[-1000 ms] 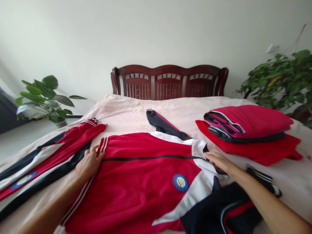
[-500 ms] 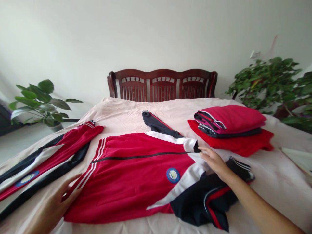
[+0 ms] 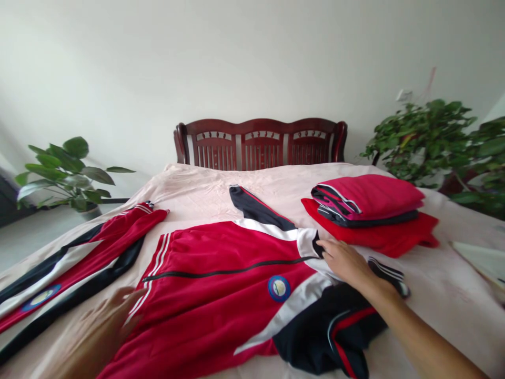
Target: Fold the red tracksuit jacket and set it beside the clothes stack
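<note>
A red, white and navy zip-up tracksuit jacket (image 3: 221,305) lies front up on the bed, its collar to the right and its striped hem to the left. My left hand (image 3: 106,326) is closed at the hem, thumb over the red cloth and fingers at the edge. With fingertips pinched together, my right hand (image 3: 343,261) holds the white collar near the top of the black zip. One navy sleeve stretches away toward the headboard; the other lies bunched below my right forearm. A round blue badge (image 3: 279,289) sits on the jacket's chest.
Left of the jacket lies another red and navy tracksuit garment (image 3: 84,263). A stack of folded red clothes (image 3: 371,197) rests at the right. Behind the pink sheet (image 3: 197,184) rises a dark wooden headboard (image 3: 260,145). Potted plants (image 3: 73,173) stand on both sides.
My left hand has shifted slightly up and right along the hem, and the jacket's near side has come closer to me. My right hand stays at the collar. The view has tilted slightly.
</note>
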A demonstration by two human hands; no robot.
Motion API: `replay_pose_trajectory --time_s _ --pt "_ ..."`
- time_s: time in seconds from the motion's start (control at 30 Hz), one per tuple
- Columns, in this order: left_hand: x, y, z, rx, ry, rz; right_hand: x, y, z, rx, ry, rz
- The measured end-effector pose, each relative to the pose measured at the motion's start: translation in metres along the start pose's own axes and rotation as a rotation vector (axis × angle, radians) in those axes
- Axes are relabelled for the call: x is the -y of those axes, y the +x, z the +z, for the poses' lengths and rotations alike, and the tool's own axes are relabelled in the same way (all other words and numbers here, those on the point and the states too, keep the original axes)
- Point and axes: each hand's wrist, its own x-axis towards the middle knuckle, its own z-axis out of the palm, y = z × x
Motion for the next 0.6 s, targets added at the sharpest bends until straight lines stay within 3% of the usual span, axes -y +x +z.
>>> replay_pose_trajectory --time_s 0.1,0.2,0.3,0.4,0.5,0.6 --pt "-0.064 0.032 0.003 0.022 0.033 0.195 0.034 0.023 0.007 -0.086 -0.06 -0.179" --pt "-0.101 0.056 0.029 0.023 0.082 0.304 0.045 0.039 0.035 0.011 -0.113 -0.185" --pt "-0.099 0.065 0.063 0.013 0.186 0.306 0.028 0.044 0.07 0.117 -0.176 -0.11" --pt "-0.081 0.064 0.082 0.021 0.246 0.276 0.009 0.043 0.087 0.099 -0.184 -0.133" --pt "-0.072 0.061 0.085 0.004 0.257 0.28 0.01 0.043 0.081 0.135 -0.175 -0.095" --pt "-0.073 0.061 0.084 -0.013 0.248 0.284 0.032 0.037 0.062 0.135 -0.194 -0.056"
